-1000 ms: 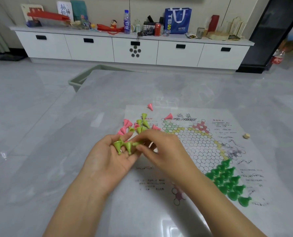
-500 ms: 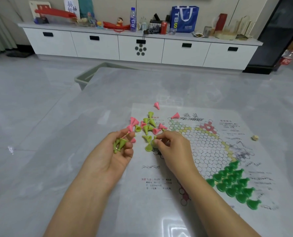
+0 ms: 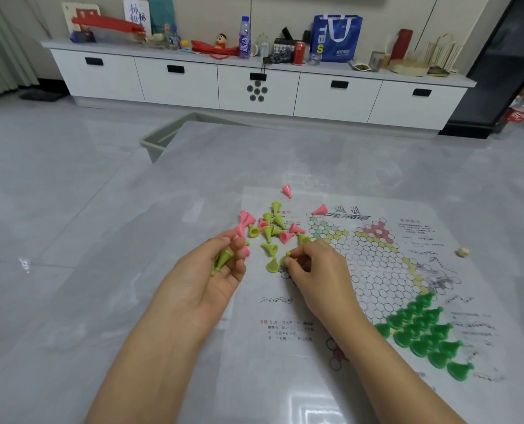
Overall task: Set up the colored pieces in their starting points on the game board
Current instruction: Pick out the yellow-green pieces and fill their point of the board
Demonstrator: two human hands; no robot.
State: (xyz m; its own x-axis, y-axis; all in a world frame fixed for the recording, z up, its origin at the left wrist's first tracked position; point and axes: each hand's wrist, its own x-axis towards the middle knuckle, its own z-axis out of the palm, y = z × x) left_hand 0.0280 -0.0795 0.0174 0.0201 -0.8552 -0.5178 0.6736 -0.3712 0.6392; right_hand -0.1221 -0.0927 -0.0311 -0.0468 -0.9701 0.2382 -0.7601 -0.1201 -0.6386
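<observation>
A paper game board (image 3: 374, 270) with a hexagon grid lies on the grey table. Dark green pieces (image 3: 422, 335) fill the board's near right corner in a triangle. A loose pile of light green and pink cone pieces (image 3: 273, 228) lies at the board's left edge. My left hand (image 3: 211, 270), palm up, is curled around a few light green pieces (image 3: 222, 260). My right hand (image 3: 312, 270) pinches one light green piece (image 3: 286, 259) just above the paper, beside another standing light green piece (image 3: 272, 266).
Two pink pieces lie apart, one at the board's far edge (image 3: 287, 191) and one near the title print (image 3: 320, 210). A small pale die (image 3: 462, 252) rests right of the board. A grey bin (image 3: 162, 139) stands beyond the table, before a white sideboard (image 3: 254, 84).
My hands have parted: the right hand left the left palm and dropped to the paper with one light green piece. A light green piece now stands beside it.
</observation>
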